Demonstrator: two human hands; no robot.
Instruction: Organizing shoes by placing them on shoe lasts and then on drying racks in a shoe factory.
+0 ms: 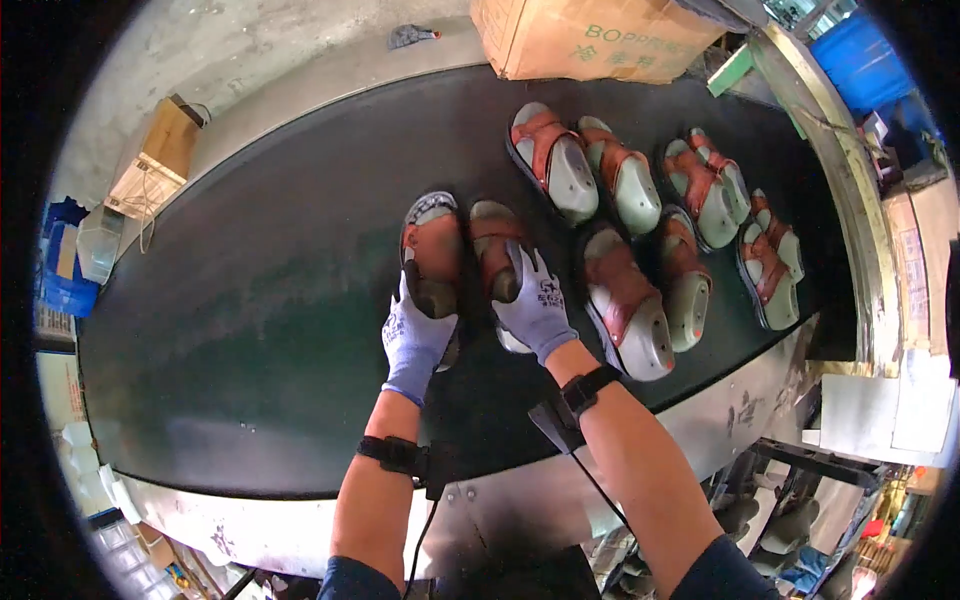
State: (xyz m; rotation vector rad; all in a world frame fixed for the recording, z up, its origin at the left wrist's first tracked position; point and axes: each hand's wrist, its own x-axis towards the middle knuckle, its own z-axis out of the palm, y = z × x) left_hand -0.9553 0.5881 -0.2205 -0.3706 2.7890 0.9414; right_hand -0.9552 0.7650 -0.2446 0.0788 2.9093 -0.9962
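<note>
A pair of reddish-brown sandals fitted on grey-green shoe lasts rests toes-away on a dark conveyor belt (pixel 250 300). My left hand (pixel 415 328), in a white and lavender glove, is closed around the heel part of the left sandal (pixel 437 248). The right sandal (pixel 492 228) is gripped along its side by my right hand (pixel 535 305), gloved alike, with its fingers pointing away from me. Both hands partly hide the lasts. Close by on the right stands another sandal (pixel 618 290) of the same sort, beside its mate (pixel 685 280).
More sandals on lasts (pixel 550 165) stand in pairs across the belt's right side. A cardboard box (pixel 600 38) sits at the back edge. A metal edge (pixel 480 515) runs along the near side, and a frame (pixel 850 190) bounds the right. A wooden box (pixel 155 155) lies back left.
</note>
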